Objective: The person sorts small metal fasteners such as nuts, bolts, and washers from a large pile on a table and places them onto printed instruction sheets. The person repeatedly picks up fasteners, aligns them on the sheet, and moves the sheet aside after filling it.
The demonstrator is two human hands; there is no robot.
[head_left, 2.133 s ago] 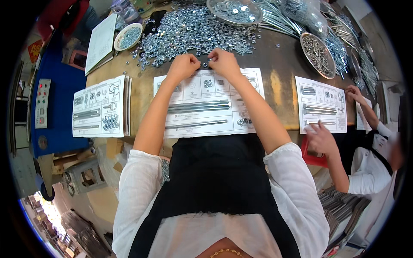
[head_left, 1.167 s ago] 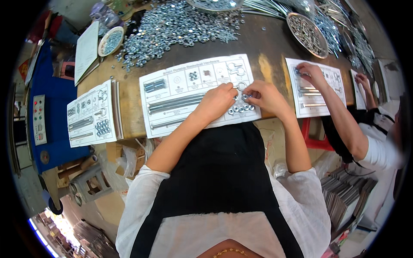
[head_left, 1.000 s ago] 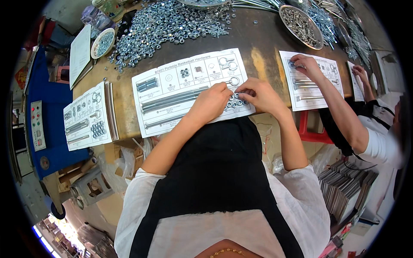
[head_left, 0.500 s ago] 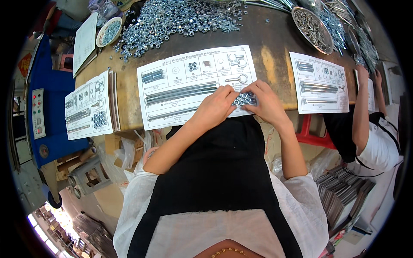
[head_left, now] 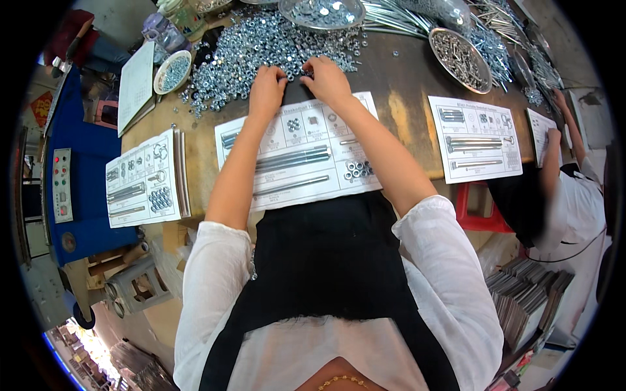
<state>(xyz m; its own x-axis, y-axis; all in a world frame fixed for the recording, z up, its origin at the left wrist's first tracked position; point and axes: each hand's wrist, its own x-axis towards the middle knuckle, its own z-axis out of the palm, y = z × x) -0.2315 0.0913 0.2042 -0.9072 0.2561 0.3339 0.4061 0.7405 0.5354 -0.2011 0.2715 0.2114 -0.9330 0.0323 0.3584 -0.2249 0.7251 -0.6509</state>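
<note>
At the near edge of a large heap of silvery hex nuts (head_left: 241, 55), my left hand (head_left: 267, 88) has its fingers bent and closed down among the nuts. Just to its right my right hand (head_left: 326, 79) is also curled, thumb and fingers close together; what either hand pinches is too small to make out. A few nuts lie between my hands. My forearms cross over a white printed hardware sheet (head_left: 293, 179) with pictures of bolts and fittings. A cluster of nuts (head_left: 357, 171) shows at its lower right; I cannot tell whether they are loose or printed.
Similar sheets lie left (head_left: 140, 212) and right (head_left: 479, 169). A bowl of small parts (head_left: 173, 72), a dish of washers (head_left: 319, 13) and a tray of screws (head_left: 460, 60) stand around the heap. A co-worker's arm (head_left: 552, 153) works at far right, beside a red stool (head_left: 479, 221).
Both my hands have left the sheet's lower right corner and reached forward and left to the nut heap. The view has shifted, showing more of the table's far side.
</note>
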